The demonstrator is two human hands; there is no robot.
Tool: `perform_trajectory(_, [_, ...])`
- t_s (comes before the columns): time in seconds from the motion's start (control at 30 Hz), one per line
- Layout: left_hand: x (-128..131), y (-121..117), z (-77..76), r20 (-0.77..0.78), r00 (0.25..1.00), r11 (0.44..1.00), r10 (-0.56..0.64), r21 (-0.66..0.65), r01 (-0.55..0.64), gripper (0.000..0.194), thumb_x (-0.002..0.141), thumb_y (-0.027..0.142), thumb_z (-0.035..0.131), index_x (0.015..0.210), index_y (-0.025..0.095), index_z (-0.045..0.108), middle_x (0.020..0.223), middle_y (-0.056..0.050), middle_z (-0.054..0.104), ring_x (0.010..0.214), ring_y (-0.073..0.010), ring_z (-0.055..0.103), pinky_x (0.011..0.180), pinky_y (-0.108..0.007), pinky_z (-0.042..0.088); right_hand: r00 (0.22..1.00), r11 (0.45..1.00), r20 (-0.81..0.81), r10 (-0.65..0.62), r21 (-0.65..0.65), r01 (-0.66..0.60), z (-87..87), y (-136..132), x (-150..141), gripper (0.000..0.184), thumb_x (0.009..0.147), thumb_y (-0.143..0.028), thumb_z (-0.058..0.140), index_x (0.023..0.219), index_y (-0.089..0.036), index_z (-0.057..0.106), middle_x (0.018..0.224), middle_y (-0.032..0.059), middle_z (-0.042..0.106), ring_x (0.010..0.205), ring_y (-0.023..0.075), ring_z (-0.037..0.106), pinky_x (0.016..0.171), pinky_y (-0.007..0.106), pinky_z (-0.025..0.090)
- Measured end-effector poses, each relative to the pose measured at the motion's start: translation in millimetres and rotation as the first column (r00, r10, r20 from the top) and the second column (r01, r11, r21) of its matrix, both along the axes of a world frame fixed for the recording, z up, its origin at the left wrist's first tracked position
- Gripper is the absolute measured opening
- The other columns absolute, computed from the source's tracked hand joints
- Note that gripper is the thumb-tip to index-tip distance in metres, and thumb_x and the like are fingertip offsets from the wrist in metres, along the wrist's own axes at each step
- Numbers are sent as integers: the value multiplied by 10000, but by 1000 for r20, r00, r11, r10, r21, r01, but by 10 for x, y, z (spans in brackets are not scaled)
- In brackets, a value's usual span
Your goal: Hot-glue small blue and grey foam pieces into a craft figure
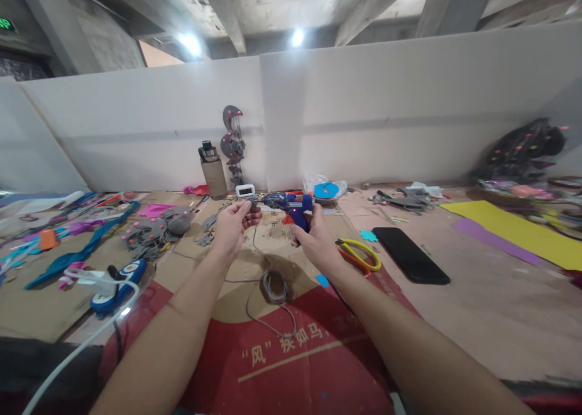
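My right hand [317, 233] is wrapped round the handle of a blue hot glue gun [297, 204], whose nozzle points left. At the nozzle tip, my left hand [233, 224] pinches a small grey piece [253, 202], mostly hidden by the fingers. Below the hands a coil of thin grey cord [274, 288] lies on the red and brown cardboard [313, 360], with a strand running up towards my left hand. Yellow-handled scissors or pliers [364, 254] lie partly behind my right wrist.
A black phone [410, 255] lies to the right. At left are a blue power strip [119, 286] with a white cable and grey pieces with pink dots [157, 230]. A bottle [213, 171] and small white clock-like device [245, 191] stand before the white partition [386, 106].
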State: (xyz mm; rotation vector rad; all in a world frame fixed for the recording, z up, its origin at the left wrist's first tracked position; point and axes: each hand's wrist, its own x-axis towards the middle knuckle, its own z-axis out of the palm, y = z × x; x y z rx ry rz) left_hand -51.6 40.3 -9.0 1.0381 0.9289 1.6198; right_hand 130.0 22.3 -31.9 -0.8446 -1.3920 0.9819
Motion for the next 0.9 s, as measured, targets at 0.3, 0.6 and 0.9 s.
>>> perform_trajectory(0.3, [10, 5, -10, -34, 999, 999, 19, 35, -17, 213, 711, 300, 681, 759, 104, 614, 696, -73, 677, 585, -117, 630, 545, -215, 489, 999, 1000, 41, -5, 25, 4, -8, 14, 11, 455, 730, -207, 565, 1146, -231, 381, 817, 6, 567, 601, 118, 511, 531, 247, 449])
perform_trajectory(0.6, [31, -18, 1, 5, 1000, 1000, -5, 17, 5, 184, 719, 266, 673, 762, 98, 611, 696, -76, 679, 586, -120, 637, 548, -213, 495, 996, 997, 90, -21, 76, 14, -31, 28, 0, 432, 758, -217, 535, 1150, -243, 357, 847, 15, 564, 632, 131, 529, 558, 269, 464])
perform_trajectory(0.9, [23, -15, 23, 87, 996, 999, -18, -42, 22, 115, 747, 198, 638, 764, 90, 602, 681, -84, 680, 561, -111, 629, 540, -205, 496, 998, 998, 29, 48, 26, -49, -35, 26, -4, 352, 763, -231, 521, 1056, -248, 328, 740, -45, 497, 488, 81, 446, 448, 218, 402])
